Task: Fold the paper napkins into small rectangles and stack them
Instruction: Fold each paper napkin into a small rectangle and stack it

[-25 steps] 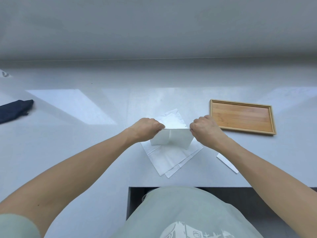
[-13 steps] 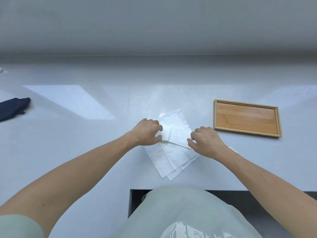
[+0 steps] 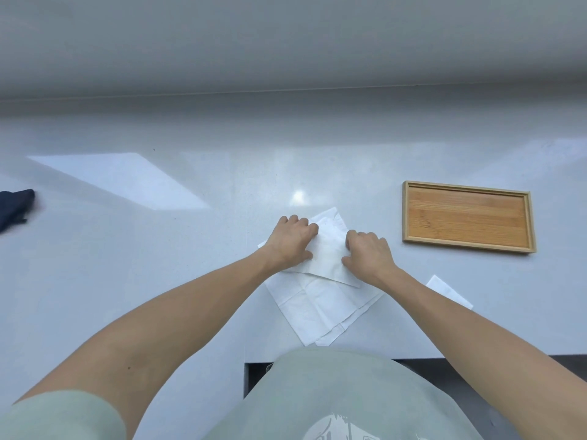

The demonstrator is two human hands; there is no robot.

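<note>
A white folded napkin [image 3: 328, 255] lies on top of a pile of unfolded white napkins [image 3: 320, 309] near the counter's front edge. My left hand [image 3: 290, 242] presses on the folded napkin's left side with curled fingers. At its right side my right hand [image 3: 365, 252] presses down the same way. Both hands rest flat on the paper, close together. Another folded white napkin [image 3: 448, 290] lies to the right, partly hidden by my right forearm.
An empty wooden tray [image 3: 467, 187] sits on the grey counter [image 3: 158, 249] to the right of the hands. A dark blue cloth [image 3: 14, 208] lies at the far left edge. The counter's front edge runs just below the napkin pile.
The napkin was held up between both hands, then laid down on the pile. Both hands now press it flat, closer together than before.
</note>
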